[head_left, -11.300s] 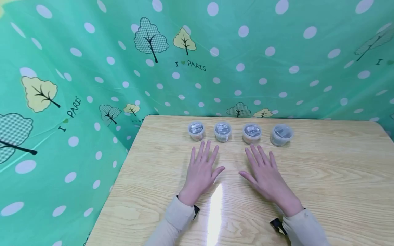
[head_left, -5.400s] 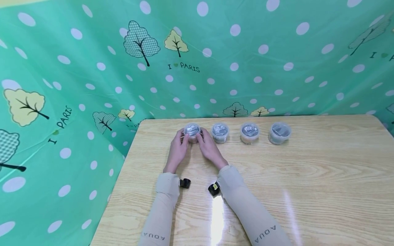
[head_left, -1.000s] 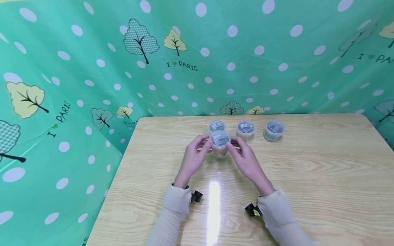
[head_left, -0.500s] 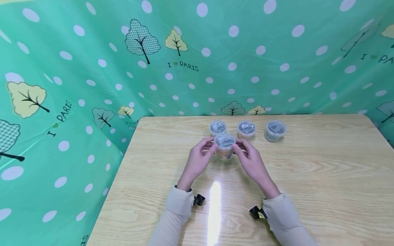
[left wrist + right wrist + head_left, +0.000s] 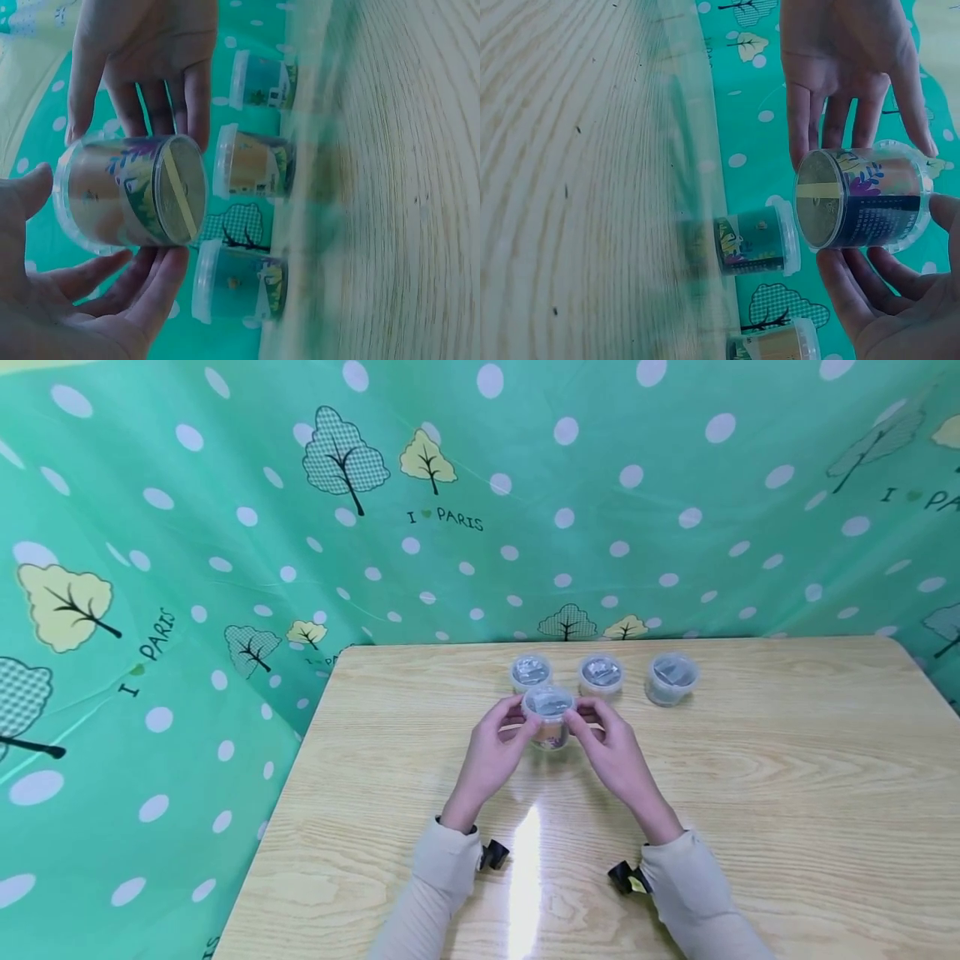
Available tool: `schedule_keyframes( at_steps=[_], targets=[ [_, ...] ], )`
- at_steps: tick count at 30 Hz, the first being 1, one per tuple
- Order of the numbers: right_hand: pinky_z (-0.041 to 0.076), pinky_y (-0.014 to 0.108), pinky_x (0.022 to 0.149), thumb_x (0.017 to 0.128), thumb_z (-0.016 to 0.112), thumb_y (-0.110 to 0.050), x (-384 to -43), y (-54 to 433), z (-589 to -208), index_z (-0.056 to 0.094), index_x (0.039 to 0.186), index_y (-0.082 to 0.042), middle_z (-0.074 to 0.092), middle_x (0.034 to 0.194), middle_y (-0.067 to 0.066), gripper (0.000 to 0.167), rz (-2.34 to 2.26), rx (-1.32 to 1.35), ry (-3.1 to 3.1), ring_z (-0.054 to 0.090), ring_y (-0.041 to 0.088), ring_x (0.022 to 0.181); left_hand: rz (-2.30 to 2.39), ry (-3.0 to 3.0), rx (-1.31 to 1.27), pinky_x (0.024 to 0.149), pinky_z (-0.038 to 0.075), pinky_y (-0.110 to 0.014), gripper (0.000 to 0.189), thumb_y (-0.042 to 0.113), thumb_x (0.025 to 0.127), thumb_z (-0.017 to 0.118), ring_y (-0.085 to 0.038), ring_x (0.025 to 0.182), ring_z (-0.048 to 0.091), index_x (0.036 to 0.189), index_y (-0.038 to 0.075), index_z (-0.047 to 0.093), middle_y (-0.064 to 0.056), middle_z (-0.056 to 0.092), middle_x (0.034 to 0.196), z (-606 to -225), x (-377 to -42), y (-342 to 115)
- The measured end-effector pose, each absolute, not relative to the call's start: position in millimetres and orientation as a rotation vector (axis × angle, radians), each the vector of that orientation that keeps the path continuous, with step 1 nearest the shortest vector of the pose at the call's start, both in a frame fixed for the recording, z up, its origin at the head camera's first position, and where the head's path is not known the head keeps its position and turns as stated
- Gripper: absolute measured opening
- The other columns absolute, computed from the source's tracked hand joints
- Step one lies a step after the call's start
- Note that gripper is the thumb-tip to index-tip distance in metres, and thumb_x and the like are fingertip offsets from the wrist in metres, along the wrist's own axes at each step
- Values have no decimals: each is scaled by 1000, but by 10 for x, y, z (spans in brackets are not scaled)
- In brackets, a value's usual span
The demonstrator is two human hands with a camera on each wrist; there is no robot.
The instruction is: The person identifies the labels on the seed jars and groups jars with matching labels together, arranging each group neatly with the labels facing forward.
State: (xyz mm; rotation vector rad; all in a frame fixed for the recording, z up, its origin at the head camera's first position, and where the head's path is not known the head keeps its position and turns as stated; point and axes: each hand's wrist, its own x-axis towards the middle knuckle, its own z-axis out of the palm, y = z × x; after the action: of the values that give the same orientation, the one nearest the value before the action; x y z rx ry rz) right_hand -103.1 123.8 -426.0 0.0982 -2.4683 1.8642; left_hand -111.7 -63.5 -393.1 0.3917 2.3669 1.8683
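Observation:
Both hands hold one small clear plastic tub (image 5: 550, 718) raised above the table, its lid up. My left hand (image 5: 498, 745) grips its left side and my right hand (image 5: 609, 745) its right side, thumbs toward me. In the left wrist view the tub (image 5: 135, 195) shows peach-coloured contents, a printed plant label and a pale strip across its base. Dark label text shows on the tub (image 5: 862, 196) in the right wrist view. Behind it stand three like tubs: a left one (image 5: 530, 672), a middle one (image 5: 601, 673) and a right one (image 5: 671, 678).
The wooden table (image 5: 787, 793) runs back to a green dotted curtain (image 5: 637, 510) behind, and another stretch of curtain hangs at the left. A bright light reflection lies on the tabletop between the forearms. Each wrist wears a small black camera.
Earlier both hands lay flat and apart near several tubs in a row. They then took hold of the leftmost tub, lifted it and brought it right, in front of the others. It has barely moved since half a second ago.

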Motion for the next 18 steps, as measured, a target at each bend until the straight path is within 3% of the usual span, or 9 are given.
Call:
schedule_keyframes(
  at_steps=[8, 18],
  targets=[
    [55, 42, 96, 102, 54, -40, -1039, 1210, -4236, 53, 129, -1, 61, 124, 18, 48, 1841, 98, -2509, 59, 30, 116, 1899, 2345, 385, 105, 49, -48, 47, 17, 98, 63, -38, 119, 57, 139, -4, 49, -23, 57, 131, -3911, -1083, -583],
    [56, 45, 93, 103, 53, -38, -1028, 1207, -4219, 56, 126, 1, 62, 115, 17, 46, 1888, 107, -2439, 64, 28, 105, 1891, 2359, 420, 100, 53, -34, 47, 32, 98, 63, -25, 116, 60, 138, 9, 54, -12, 61, 127, -4255, -1256, -682]
  ],
)
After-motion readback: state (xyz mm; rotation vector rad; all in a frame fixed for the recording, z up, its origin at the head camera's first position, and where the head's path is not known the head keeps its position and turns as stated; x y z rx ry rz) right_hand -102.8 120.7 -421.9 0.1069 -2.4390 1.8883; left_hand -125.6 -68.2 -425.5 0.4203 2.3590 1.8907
